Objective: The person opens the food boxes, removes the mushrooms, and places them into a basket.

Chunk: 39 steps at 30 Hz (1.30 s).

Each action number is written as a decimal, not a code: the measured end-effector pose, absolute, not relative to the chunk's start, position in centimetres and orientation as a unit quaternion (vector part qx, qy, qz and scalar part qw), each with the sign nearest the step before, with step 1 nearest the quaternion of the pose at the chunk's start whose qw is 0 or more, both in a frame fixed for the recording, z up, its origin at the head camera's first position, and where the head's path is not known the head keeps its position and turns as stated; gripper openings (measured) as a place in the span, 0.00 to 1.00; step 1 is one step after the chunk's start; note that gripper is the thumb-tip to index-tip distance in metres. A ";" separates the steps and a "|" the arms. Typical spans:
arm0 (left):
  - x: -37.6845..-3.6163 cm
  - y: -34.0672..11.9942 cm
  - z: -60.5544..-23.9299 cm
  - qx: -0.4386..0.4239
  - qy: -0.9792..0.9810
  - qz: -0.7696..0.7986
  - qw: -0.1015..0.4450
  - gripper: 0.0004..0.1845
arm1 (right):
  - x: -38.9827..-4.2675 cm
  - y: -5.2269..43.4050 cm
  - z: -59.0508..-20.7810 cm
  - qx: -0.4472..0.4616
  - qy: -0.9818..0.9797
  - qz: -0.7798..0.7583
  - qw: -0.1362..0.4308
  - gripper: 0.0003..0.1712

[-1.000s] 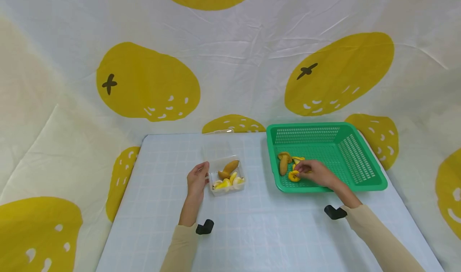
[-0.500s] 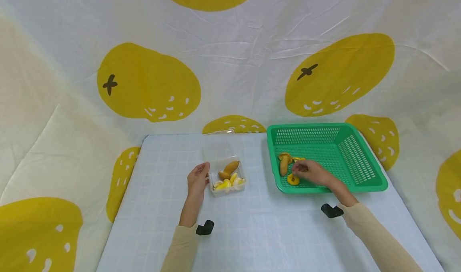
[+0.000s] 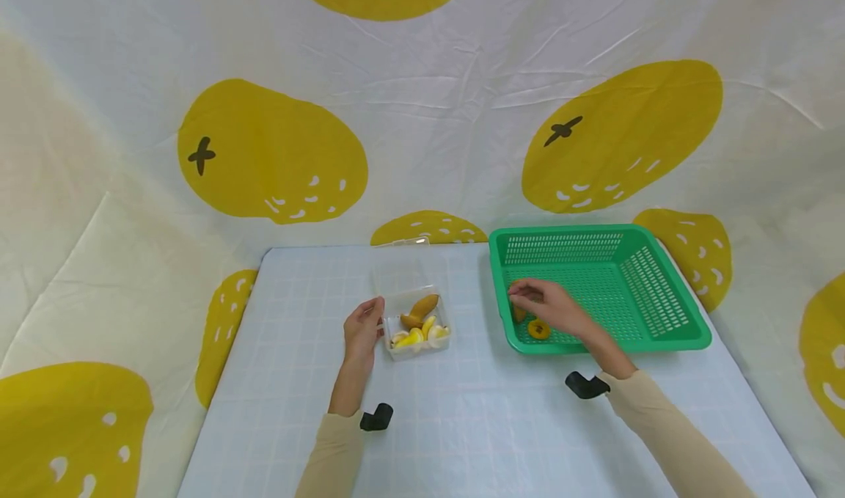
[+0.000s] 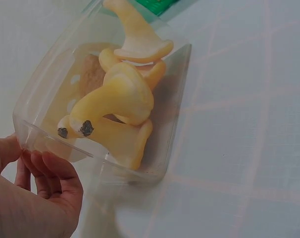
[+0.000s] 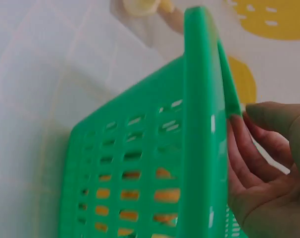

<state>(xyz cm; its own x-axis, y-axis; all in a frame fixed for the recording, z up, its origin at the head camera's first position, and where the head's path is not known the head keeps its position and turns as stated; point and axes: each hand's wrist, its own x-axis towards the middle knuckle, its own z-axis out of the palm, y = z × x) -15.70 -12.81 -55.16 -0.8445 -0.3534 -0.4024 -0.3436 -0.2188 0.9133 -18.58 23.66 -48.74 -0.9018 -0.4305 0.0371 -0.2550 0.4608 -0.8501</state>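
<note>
My left hand (image 3: 361,329) grips the near left edge of a clear plastic box (image 3: 447,331), thumb and curled fingers at its rim in the left wrist view. Inside lie a brown mushroom (image 3: 422,307) and several pale yellow mushrooms (image 4: 118,96). At the left end of a green basket (image 3: 673,342), my right hand (image 3: 551,306) hovers with bent fingers over a brown mushroom (image 3: 519,313), partly covering it. A yellow mushroom (image 3: 538,329) lies just below that hand. The basket's rim hides the right fingertips in the right wrist view, so whether they hold anything is unclear.
The box's clear lid (image 3: 399,267) stands open behind it. A pale checked cloth (image 3: 455,425) covers the table. Behind hangs a white curtain (image 3: 436,146) with yellow fruit prints. The basket's walls rise around the mushrooms.
My right hand has moved left and slightly up within the basket, from the yellow mushroom to over the brown one. A second yellow mushroom seen earlier is out of sight. The left hand stays put.
</note>
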 end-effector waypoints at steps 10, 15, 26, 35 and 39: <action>-15.7 -12.8 -55.1 0.281 -0.627 -0.727 0.001 0.21 | -19.3 20.0 -48.3 -0.179 0.829 -0.527 0.061 0.12; -15.7 -12.8 -55.1 0.274 -0.625 -0.731 0.003 0.22 | -19.7 17.8 -48.0 -0.185 0.819 -0.538 0.081 0.11; -15.7 -12.8 -55.3 0.271 -0.621 -0.736 0.012 0.21 | -20.0 12.8 -48.8 -0.264 0.791 -0.538 0.122 0.12; -15.7 -12.6 -55.2 0.276 -0.621 -0.733 0.011 0.21 | -19.9 9.1 -50.3 -0.320 0.785 -0.506 0.162 0.12; -15.7 -12.6 -55.2 0.275 -0.615 -0.739 0.011 0.20 | -19.9 7.9 -51.0 -0.352 0.778 -0.491 0.175 0.12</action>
